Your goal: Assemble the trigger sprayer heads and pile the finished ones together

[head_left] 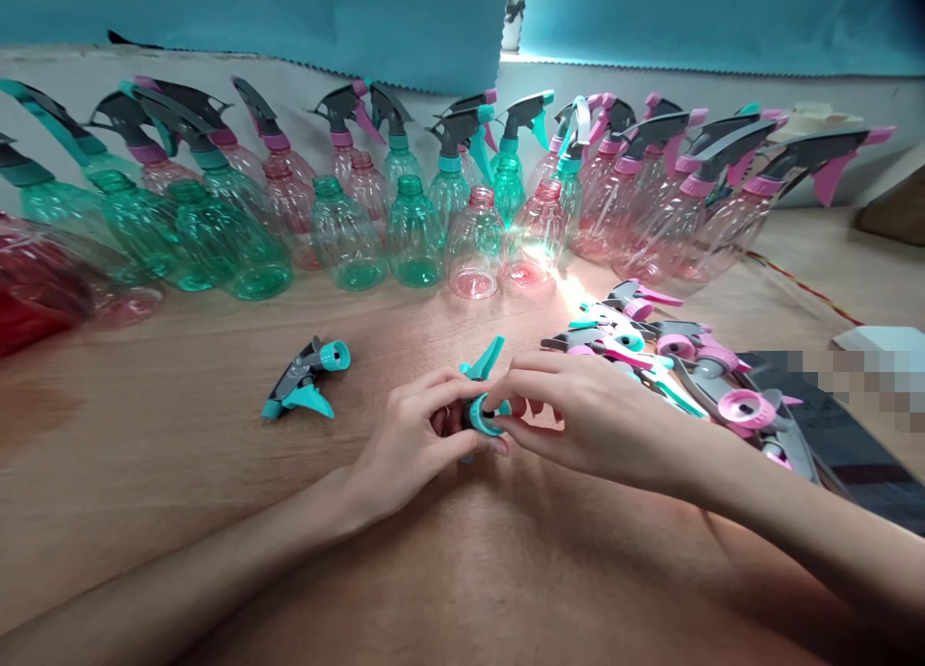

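Observation:
My left hand point(426, 425) is closed round a turquoise and grey trigger sprayer head point(483, 413), whose ribbed collar faces me. Its turquoise trigger point(491, 358) sticks up behind the fingers. Thumb and index finger of my right hand point(564, 401) are pinched at the collar's opening; anything small between those fingertips is hidden. To the left, another turquoise and grey sprayer head point(303, 382) lies loose on the wooden table point(180, 473). A pile of pink, turquoise, white and grey sprayer heads point(694, 358) lies beyond my right forearm.
Several green bottles point(415, 232) and pink bottles point(475, 247) without tops stand in front of a row of bottles with sprayers fitted point(665, 194). A red, blurred object point(36, 280) is at the left edge. A dark flat panel point(853, 444) lies under the pile's right side.

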Tool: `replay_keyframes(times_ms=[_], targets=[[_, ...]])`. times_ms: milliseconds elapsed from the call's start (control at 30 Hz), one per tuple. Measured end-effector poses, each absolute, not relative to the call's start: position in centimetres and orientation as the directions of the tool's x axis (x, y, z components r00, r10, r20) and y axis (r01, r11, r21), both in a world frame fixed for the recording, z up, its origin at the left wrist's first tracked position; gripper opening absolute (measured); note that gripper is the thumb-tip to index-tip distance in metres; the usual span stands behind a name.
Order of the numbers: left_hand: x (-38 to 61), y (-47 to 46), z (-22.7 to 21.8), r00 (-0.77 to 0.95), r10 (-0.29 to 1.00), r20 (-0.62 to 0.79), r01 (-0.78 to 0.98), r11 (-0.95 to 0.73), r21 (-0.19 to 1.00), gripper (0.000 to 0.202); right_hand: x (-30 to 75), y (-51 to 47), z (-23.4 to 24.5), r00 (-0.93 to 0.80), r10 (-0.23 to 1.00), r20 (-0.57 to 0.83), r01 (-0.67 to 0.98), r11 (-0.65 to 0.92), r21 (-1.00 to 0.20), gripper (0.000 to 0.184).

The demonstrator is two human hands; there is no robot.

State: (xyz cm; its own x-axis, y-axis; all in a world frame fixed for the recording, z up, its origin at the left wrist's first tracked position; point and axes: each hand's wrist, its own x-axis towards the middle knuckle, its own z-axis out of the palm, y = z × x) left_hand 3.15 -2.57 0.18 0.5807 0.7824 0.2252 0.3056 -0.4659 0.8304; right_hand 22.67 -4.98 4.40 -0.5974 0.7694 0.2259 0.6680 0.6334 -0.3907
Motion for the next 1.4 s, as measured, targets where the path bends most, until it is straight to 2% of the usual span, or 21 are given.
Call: replay_keyframes(times_ms=[200, 300, 567, 700, 1100, 1400], targets=[[3.2, -2.8, 0.4, 0.586, 0.786, 0.199, 0.326, -0.453, 0.83, 0.026, 23.2, -5.3, 5.4, -0.61, 0.776, 0.164, 0.703, 0.625, -0.339, 0.011], [3.3, -2.8, 0.4, 0.59, 0.78, 0.208, 0.324, -0.465, 0.824, 0.025, 23.1, -5.2, 5.4, -0.615, 0.773, 0.158, 0.692, 0.625, -0.361, 0.012], [3.0, -2.7, 0.1, 0.587, 0.77, 0.249, 0.31, -0.499, 0.809, 0.023, 22.1, -5.2, 3.9, -0.516, 0.806, 0.291, 0.687, 0.592, -0.422, 0.01], [3.1, -2.7, 0.1, 0.575, 0.779, 0.249, 0.318, -0.494, 0.809, 0.021, 22.1, -5.2, 3.5, -0.453, 0.835, 0.314, 0.721, 0.55, -0.422, 0.011], [3.1, -2.8, 0.2, 0.597, 0.771, 0.222, 0.297, -0.47, 0.831, 0.029, 23.3, -5.1, 5.3, -0.576, 0.797, 0.182, 0.697, 0.595, -0.401, 0.018], [3.1, -2.7, 0.1, 0.569, 0.791, 0.226, 0.279, -0.444, 0.851, 0.023, 22.2, -5.3, 3.3, -0.536, 0.782, 0.318, 0.698, 0.623, -0.353, 0.008]])
